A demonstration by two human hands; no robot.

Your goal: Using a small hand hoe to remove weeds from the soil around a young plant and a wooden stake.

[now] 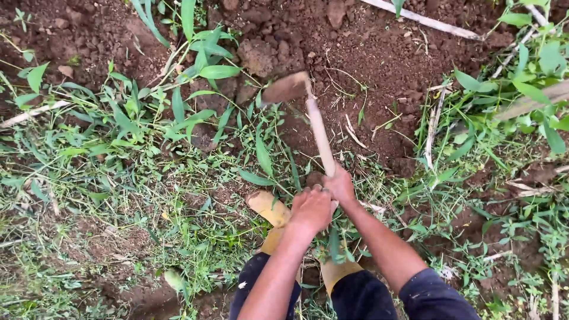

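1. Reddish-brown tilled soil [379, 53] fills the ground from twelve to two o'clock; green weeds and grass [136, 160] cover nine o'clock and the lower half.
2. A hoe with a pale wooden handle and a soil-caked blade [287, 88] sits at centre, the blade toward twelve o'clock over the weed edge.
3. The left hand [311, 208] is closed tight around the handle's near end.
4. The right hand [340, 185] grips just above it, touching the left, fingers wrapped shut.
5. Tan rubber boots [269, 208] stand at six o'clock beneath the hands.
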